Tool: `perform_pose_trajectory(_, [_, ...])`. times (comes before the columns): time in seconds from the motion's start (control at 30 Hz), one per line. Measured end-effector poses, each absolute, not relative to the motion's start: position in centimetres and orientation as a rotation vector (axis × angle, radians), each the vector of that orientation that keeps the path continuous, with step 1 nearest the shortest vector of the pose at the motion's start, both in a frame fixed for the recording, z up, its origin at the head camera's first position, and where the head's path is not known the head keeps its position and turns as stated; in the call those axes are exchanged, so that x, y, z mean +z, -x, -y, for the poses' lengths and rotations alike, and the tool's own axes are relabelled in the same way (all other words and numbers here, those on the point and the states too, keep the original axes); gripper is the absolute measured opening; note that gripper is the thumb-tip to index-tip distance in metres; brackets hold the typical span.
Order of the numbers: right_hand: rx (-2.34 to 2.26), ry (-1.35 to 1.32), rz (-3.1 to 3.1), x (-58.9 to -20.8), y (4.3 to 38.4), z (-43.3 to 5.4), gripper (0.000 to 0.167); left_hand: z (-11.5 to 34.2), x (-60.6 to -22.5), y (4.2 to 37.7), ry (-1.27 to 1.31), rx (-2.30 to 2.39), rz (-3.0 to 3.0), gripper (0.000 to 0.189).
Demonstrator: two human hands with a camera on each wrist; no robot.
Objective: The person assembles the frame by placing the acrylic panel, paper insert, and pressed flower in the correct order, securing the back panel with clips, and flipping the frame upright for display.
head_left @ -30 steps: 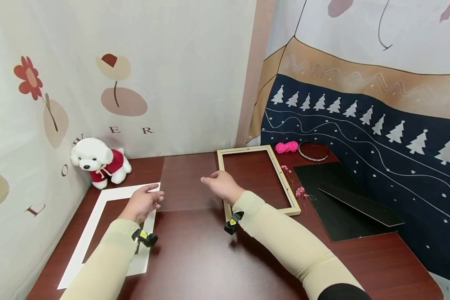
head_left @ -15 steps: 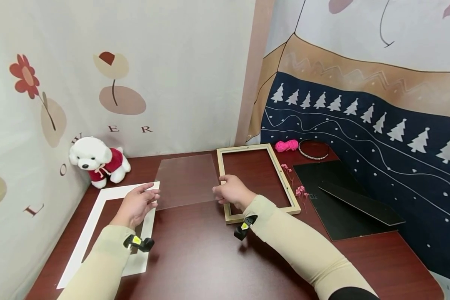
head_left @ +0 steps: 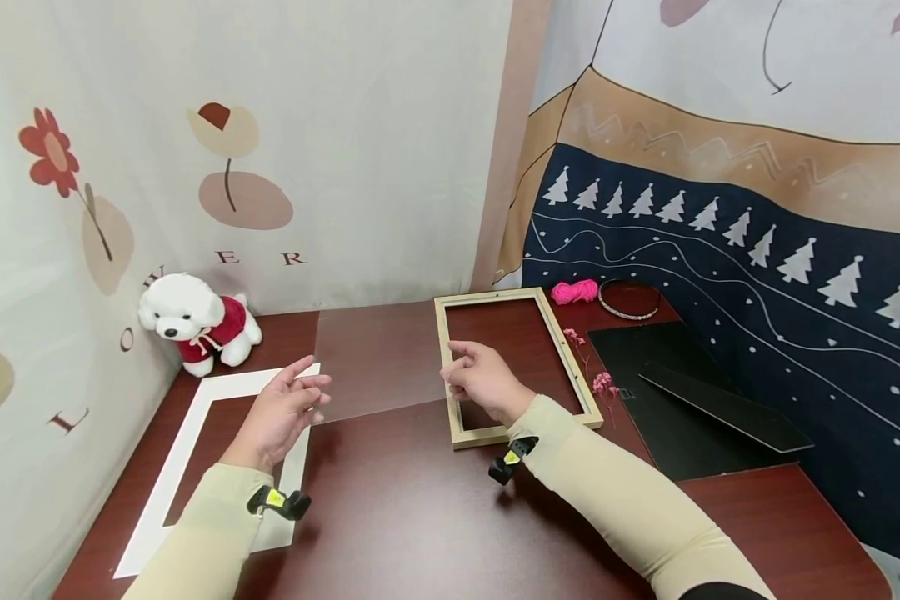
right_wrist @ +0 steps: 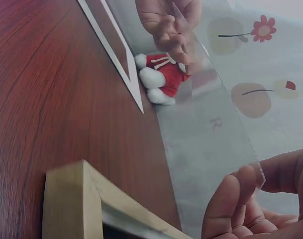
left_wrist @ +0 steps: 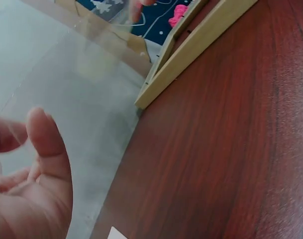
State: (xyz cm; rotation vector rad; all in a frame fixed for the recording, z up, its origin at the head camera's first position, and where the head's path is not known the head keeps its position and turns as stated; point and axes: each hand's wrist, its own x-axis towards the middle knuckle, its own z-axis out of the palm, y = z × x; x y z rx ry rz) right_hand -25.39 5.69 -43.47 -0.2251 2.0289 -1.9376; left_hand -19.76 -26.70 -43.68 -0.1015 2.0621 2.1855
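Observation:
A clear sheet (head_left: 382, 358) spans between my two hands behind the middle of the table. In the right wrist view, my right hand (right_wrist: 260, 209) pinches the sheet's right edge between thumb and fingers. My left hand (head_left: 277, 417) holds the opposite edge, its thumb and fingers about it in the left wrist view, though the contact is partly hidden. A white mat with a cut-out window (head_left: 174, 471) lies under the left hand. Beneath and beyond the right hand (head_left: 487, 383) lies a pale wooden picture frame (head_left: 570, 358), with no panel visible inside.
A black backing board (head_left: 645, 417) with its stand leg (head_left: 720, 407) lies at the right. Small pink flowers (head_left: 604, 384), pink yarn (head_left: 574, 292) and a thin hoop (head_left: 628, 315) sit beyond the frame. A white toy dog (head_left: 195, 317) stands back left.
Both hands have shifted, the right hand further right until it is over the picture frame's left bar. The clear sheet has moved right with them, its right edge now at the frame.

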Motion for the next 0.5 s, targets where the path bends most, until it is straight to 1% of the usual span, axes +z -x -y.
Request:
perform_pose_trajectory(0.17, [-1.97,0.195,-2.051,-43.1,25.3,-7.5,0.063,25.6,-44.1,19.9,-0.045,2.112,-2.079,0.079])
perform_pose_trajectory(0.5, [-1.927,0.11,-2.109,-43.5,25.3,-11.3,0.061,22.0,-45.4,21.1,-0.088,2.167,-2.039,0.077])
